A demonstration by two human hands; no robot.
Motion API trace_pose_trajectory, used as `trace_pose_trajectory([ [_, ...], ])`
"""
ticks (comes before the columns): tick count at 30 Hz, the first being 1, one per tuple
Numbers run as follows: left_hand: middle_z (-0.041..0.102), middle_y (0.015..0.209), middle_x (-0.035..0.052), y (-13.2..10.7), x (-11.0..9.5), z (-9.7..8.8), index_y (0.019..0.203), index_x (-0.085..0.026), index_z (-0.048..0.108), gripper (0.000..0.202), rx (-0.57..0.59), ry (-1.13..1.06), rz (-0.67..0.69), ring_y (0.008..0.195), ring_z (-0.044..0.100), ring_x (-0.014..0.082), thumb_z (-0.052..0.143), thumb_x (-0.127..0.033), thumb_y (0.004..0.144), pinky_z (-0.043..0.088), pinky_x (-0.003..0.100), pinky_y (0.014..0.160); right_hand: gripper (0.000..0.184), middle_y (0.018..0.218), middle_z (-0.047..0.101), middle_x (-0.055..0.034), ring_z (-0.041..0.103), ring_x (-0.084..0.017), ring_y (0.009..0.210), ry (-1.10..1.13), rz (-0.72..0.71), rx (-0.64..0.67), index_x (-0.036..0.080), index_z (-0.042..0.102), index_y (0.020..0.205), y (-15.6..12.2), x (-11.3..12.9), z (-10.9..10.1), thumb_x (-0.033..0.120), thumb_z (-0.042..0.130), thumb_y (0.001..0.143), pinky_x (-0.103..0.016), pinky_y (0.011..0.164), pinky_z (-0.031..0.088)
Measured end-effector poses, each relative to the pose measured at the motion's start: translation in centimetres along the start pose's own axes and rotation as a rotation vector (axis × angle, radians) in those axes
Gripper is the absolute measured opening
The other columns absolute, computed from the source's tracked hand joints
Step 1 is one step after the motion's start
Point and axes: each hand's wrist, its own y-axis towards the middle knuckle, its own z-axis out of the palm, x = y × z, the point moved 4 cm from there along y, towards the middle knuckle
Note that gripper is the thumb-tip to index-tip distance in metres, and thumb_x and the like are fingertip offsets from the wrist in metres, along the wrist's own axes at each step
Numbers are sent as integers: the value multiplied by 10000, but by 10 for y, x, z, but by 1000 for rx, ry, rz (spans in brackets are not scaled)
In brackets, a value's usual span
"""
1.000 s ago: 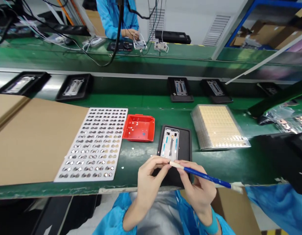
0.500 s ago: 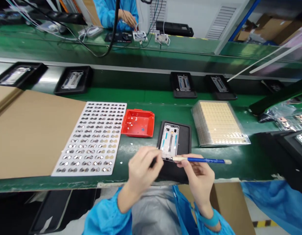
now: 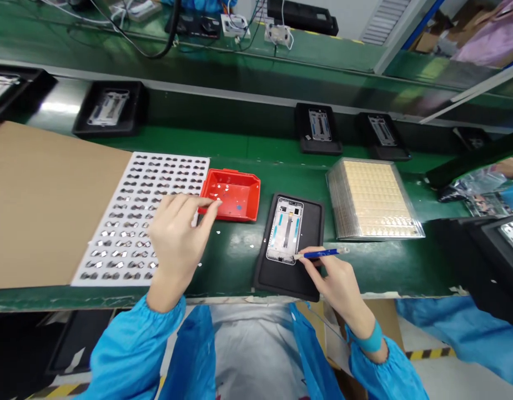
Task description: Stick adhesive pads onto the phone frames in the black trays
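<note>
My right hand (image 3: 333, 280) grips a blue pen-like tool (image 3: 321, 253). Its pale tip meets the lower edge of a silver phone frame (image 3: 286, 230) with blue strips. That frame lies in a black tray (image 3: 287, 278) at the table's front edge. Over the near side of a red bin (image 3: 240, 208) is my left hand (image 3: 177, 239), thumb and forefinger pinched together; whatever is between the fingertips is too small to make out. White and blue bits lie inside the bin. My left hand hides part of a white sheet (image 3: 134, 191) carrying rows of small dark parts.
Brown cardboard (image 3: 44, 205) covers the table's left side. A stack of clear trays (image 3: 373, 200) stands right of the phone frame. Behind are several black trays with phone frames, one a black tray (image 3: 318, 145). Black trays (image 3: 468, 255) also sit at the right edge.
My left hand has moved left from the phone frame to the red bin. My right hand keeps the blue tool at the frame's lower edge. The view has tilted downward.
</note>
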Motion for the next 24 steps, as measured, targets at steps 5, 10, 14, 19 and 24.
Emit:
trace_pose_trajectory([
  [5, 792, 964, 43, -16, -36, -7, 1062, -192, 723, 139, 89, -222, 25, 897, 738, 195, 666, -72, 1019, 584, 334, 831, 294, 1086, 855, -102, 834, -251, 787, -136, -82, 30, 219, 736, 1123, -1, 3, 2, 370, 491, 1183, -336, 684, 660],
  [10, 797, 1080, 89, -57, -91, 8, 1212, -146, 717, 252, 378, -401, 231, 1040, 721, 227, 545, -82, 1040, 603, 363, 942, 350, 1010, 849, -88, 801, -230, 701, -269, -142, 53, 215, 719, 1091, 2, 12, 3, 350, 417, 1206, -315, 607, 593],
  [14, 774, 1187, 158, -83, -114, 31, 1321, -75, 696, 383, 491, -263, 344, 1124, 687, 279, 502, -90, 991, 581, 402, 951, 351, 1004, 833, -103, 806, -237, 749, -259, -110, 103, 217, 724, 1082, 4, 15, 5, 340, 418, 1200, -307, 601, 582],
  [19, 758, 1208, 185, -92, -121, 44, 1309, -56, 706, 403, 483, -164, 371, 1100, 668, 292, 498, -113, 968, 539, 412, 948, 307, 1032, 832, -114, 821, -263, 809, -175, -41, 134, 221, 739, 1062, 5, 12, 5, 343, 483, 1181, -317, 645, 620],
  [24, 769, 1233, 159, -94, -123, 42, 1313, -25, 720, 432, 449, -108, 410, 1126, 656, 285, 474, -121, 970, 511, 401, 987, 234, 1018, 847, -84, 830, -257, 799, 102, 98, 41, 238, 752, 1056, 6, 6, 5, 383, 584, 1131, -348, 744, 702],
])
